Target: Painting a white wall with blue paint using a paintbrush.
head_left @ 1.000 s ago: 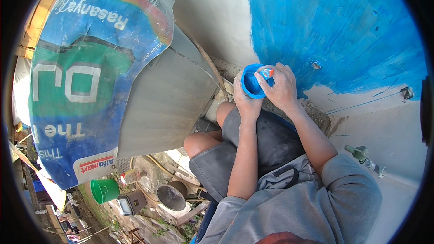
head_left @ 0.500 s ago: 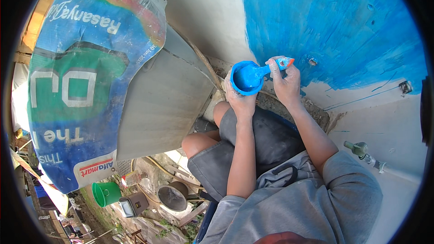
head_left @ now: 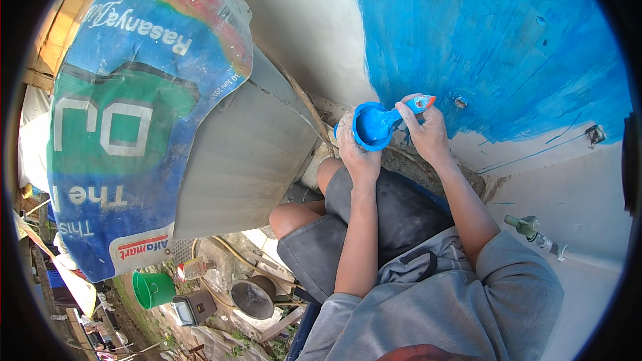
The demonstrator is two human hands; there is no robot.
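Fingers (head_left: 407,113) of the right hand (head_left: 430,135) are pinched on the handle of a brush (head_left: 397,115), the thumb being laid along it and the others curled behind. The handle's orange end is left sticking out past the grip. By the left hand (head_left: 361,164) a blue cup (head_left: 362,119) is held; its fingers are wrapped around the outside, but how closely they are pressed together cannot be told, since they are partly hidden by the cup. The brush is slanted across the right side of the cup's rim, with its blue-coated head inside the mouth. Whether the cup's floor is touched by the bristles cannot be seen. Both things are held out beyond the lap, between the two hands and near the wall (head_left: 468,47).

The wall is covered in streaky blue over much of its upper right, while white is shown to the left and below. It is marked by a small hole (head_left: 461,102) just beyond the brush. At the right, a pipe (head_left: 588,262) is fitted with a green valve (head_left: 528,226). Grey shorts (head_left: 361,241) and a grey shirt (head_left: 461,294) are worn.

At the left, a large printed banner (head_left: 164,180) is seen beside a grey sheet (head_left: 247,160). Below them, a green bucket (head_left: 154,292), a lamp (head_left: 198,306) and a dark pot (head_left: 265,285) are set on the ground near a yellow hose (head_left: 242,259).
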